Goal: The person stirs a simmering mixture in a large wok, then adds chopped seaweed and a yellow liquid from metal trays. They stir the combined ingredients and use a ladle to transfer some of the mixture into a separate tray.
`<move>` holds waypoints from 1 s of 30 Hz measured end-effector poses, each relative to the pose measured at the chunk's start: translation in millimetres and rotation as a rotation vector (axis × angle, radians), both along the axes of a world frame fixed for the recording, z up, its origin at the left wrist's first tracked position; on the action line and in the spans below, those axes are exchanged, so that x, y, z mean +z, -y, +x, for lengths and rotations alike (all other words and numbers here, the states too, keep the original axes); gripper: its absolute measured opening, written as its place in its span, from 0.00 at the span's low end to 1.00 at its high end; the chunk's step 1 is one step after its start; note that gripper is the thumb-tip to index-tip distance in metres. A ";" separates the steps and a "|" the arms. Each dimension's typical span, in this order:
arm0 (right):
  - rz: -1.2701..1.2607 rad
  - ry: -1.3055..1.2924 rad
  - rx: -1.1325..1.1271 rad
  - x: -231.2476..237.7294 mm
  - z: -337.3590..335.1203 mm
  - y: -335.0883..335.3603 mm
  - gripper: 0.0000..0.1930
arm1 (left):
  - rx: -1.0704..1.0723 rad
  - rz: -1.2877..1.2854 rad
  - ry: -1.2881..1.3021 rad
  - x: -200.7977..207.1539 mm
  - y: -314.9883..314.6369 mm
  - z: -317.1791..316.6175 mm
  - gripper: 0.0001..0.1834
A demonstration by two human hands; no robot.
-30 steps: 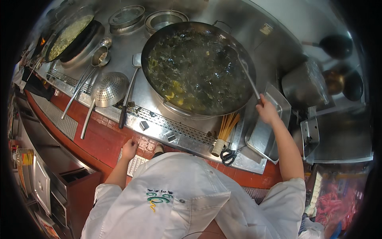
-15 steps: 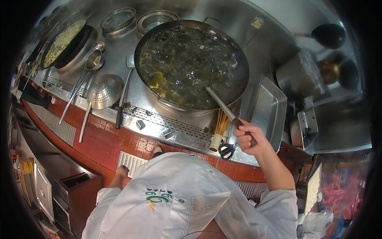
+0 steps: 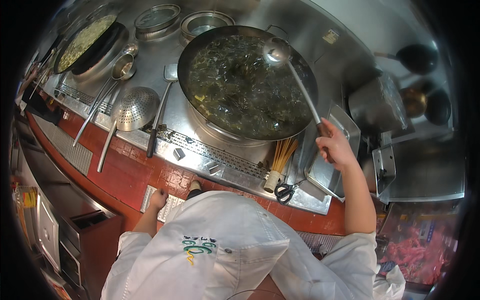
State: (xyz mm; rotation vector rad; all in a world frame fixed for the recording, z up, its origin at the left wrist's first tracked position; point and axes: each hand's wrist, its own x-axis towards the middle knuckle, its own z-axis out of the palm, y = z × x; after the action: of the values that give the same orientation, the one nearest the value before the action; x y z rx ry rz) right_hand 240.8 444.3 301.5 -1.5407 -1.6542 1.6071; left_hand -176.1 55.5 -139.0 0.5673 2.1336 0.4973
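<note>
My right hand [image 3: 336, 145] is closed round the dark handle of a long metal ladle [image 3: 306, 95]. The ladle's round bowl is lifted above the far right part of a large wok [image 3: 184, 92]. Dark green leafy pieces [image 3: 235, 90] fill the wok in liquid, with a few yellowish bits among them. My left hand [image 3: 159, 198] hangs low beside my white jacket, over the floor. Its fingers look curled in, and nothing shows in them.
Left of the wok lie a spatula [image 3: 162, 100], a perforated skimmer [image 3: 133, 109] and another ladle [image 3: 123, 67]. A bamboo brush [image 3: 282, 162] and black scissors [image 3: 285, 193] rest at the counter's front edge, beside a metal tray [image 3: 320, 170]. Another wok [image 3: 100, 47] holds pale food.
The ladle has come up out of the wok's liquid, and its bowl now shows above the far right side. My right hand has moved up and right; my left hand has swung slightly forward.
</note>
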 end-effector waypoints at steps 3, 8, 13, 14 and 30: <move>0.615 0.691 0.192 -13.2 10.6 -41.7 0.39 | 0.020 -0.088 -0.005 -14.6 32.4 -1.9 0.17; 0.711 1.017 0.258 -37.1 17.4 -82.5 0.40 | 0.168 -0.061 0.007 -44.8 99.7 -11.2 0.15; -0.172 0.200 0.089 -63.2 -20.6 -78.5 0.40 | 0.340 -0.039 0.042 -41.6 130.3 -2.1 0.12; -0.297 0.030 0.091 -66.8 -29.6 -75.7 0.40 | 0.330 -0.035 0.079 -34.3 127.9 1.9 0.12; -0.586 -0.713 0.010 -66.7 35.0 61.2 0.40 | -0.018 0.076 -0.139 -13.0 19.4 -27.9 0.07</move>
State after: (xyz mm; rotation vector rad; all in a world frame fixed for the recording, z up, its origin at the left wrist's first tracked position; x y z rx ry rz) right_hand 275.9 383.1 234.8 -0.9513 -0.8449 2.4061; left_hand -204.0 36.1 -151.9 0.6807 2.2459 0.5449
